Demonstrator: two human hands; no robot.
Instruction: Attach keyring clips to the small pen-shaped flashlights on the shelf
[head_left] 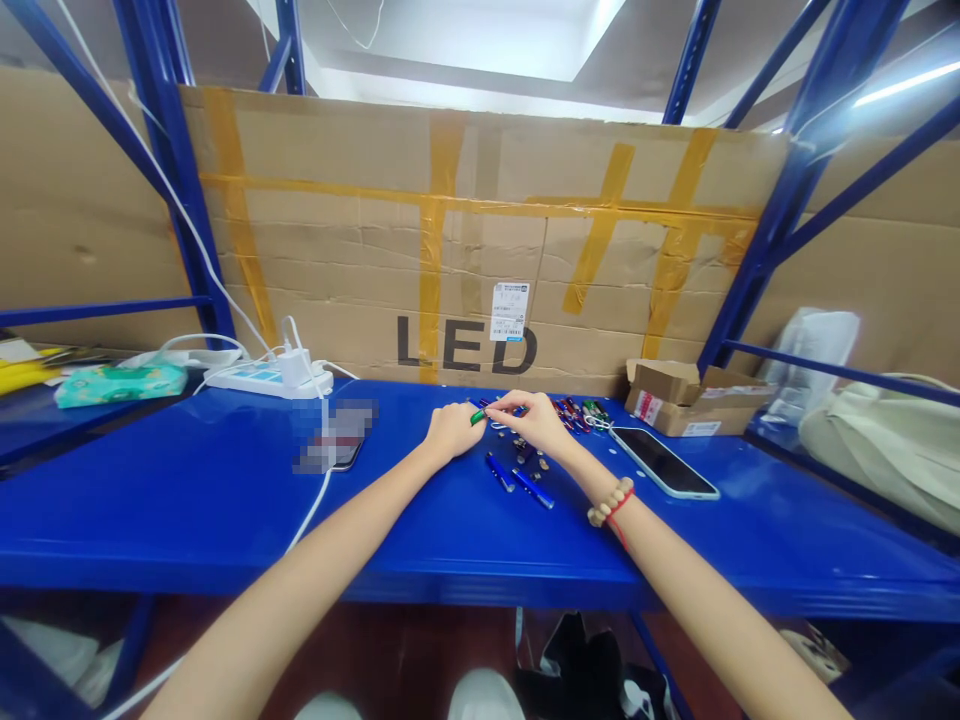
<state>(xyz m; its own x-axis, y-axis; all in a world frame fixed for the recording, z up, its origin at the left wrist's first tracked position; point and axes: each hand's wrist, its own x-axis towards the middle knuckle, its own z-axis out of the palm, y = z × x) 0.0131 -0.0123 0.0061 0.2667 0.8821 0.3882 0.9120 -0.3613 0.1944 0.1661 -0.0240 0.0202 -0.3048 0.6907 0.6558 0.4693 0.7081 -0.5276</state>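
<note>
My left hand (452,430) is closed round a small green cylinder (478,417), which looks like a tiny keychain light. My right hand (534,419) pinches the other end of it with thumb and fingers, and a bead bracelet (611,502) with a red cord sits on that wrist. Both hands rest on the blue shelf (225,500). Two blue cylinders (521,481) lie just in front of my right hand among small loose parts. More coloured cylinders (574,412), red, green and blue, lie in a heap behind my right hand.
A phone (664,462) lies face up to the right, beside an open cardboard box (686,400). A second phone (337,440) on a white cable lies to the left, near a white power strip (266,378) and a teal tissue pack (120,383). A taped cardboard sheet (480,240) forms the back wall.
</note>
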